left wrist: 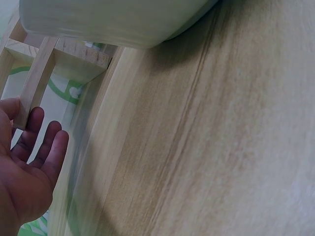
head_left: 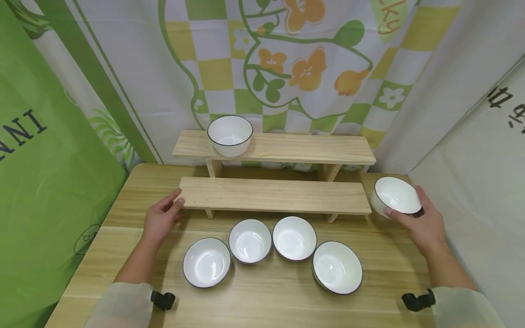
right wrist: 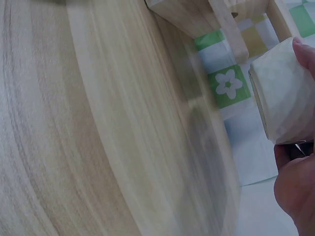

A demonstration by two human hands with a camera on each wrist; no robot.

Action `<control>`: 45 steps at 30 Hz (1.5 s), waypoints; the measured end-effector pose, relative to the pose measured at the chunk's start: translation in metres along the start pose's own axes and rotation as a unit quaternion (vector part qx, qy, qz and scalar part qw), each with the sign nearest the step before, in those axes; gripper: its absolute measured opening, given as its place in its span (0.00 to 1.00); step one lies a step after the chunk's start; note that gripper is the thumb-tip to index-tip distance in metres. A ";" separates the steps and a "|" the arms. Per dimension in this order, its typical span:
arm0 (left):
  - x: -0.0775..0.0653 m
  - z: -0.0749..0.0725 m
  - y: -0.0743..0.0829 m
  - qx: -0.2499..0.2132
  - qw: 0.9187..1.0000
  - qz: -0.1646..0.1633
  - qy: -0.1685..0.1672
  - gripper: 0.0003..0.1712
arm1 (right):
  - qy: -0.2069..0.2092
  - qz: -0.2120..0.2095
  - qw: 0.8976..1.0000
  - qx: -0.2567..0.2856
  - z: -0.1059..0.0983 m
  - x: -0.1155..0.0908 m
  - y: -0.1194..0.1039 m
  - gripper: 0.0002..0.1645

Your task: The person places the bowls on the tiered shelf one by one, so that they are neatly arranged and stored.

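My right hand (head_left: 429, 223) grips a white bowl (head_left: 396, 197) with a dark rim, held off the right end of a two-step wooden shelf (head_left: 275, 195). Its thumb lies on the bowl's near side; the right wrist view shows the bowl's (right wrist: 285, 93) faceted outer wall. At the other end, my left hand (head_left: 161, 218) pinches the corner of the lower board, thumb above. In the left wrist view the board's end (left wrist: 34, 83) sits between thumb and forefinger, the other fingers loosely bent. Another white bowl (head_left: 230, 136) stands on the upper board, left of its middle.
Several like bowls stand in an arc before the shelf: one at left (head_left: 207, 263), two in the middle (head_left: 250, 241) (head_left: 294, 238), and one at right (head_left: 337, 268) with a second edge beneath its rim. The wooden table (head_left: 266, 310) meets patterned curtains (head_left: 139, 91) behind.
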State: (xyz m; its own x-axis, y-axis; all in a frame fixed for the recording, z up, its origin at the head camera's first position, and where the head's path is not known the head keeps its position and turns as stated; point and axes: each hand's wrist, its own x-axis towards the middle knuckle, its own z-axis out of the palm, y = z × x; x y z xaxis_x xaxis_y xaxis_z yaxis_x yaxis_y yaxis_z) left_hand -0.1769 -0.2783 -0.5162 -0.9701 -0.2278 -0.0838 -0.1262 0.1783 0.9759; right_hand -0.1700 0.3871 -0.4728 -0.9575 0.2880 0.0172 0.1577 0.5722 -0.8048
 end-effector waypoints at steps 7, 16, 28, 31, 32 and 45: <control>0.004 -0.001 -0.006 -0.003 1.000 -0.003 -0.002 0.32 | 0.007 -0.023 1.000 0.016 -0.002 -0.006 -0.015 0.67; 0.004 0.000 -0.005 -0.005 1.000 0.003 0.002 0.32 | -0.002 -0.020 1.000 0.022 -0.004 -0.006 -0.029 0.66; 0.003 0.000 -0.003 -0.005 1.000 0.008 -0.001 0.33 | -0.018 -0.057 0.997 0.056 -0.003 -0.009 -0.058 0.63; 0.002 0.000 -0.002 -0.004 1.000 0.011 0.000 0.34 | -0.021 -0.065 0.996 0.061 0.000 -0.010 -0.064 0.63; 0.001 0.000 -0.001 -0.003 1.000 0.012 0.000 0.34 | -0.022 -0.067 0.995 0.064 0.001 -0.010 -0.065 0.62; 0.001 0.000 -0.002 -0.009 1.000 0.006 -0.002 0.33 | -0.031 -0.096 0.992 0.073 0.008 -0.015 -0.089 0.62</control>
State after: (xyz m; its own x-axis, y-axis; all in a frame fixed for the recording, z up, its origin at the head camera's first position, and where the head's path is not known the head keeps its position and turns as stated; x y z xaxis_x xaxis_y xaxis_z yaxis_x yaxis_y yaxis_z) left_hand -0.1776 -0.2788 -0.5186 -0.9723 -0.2221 -0.0721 -0.1104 0.1648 0.9801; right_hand -0.1716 0.3258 -0.4061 -0.9802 0.1348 0.1454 -0.0608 0.4936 -0.8676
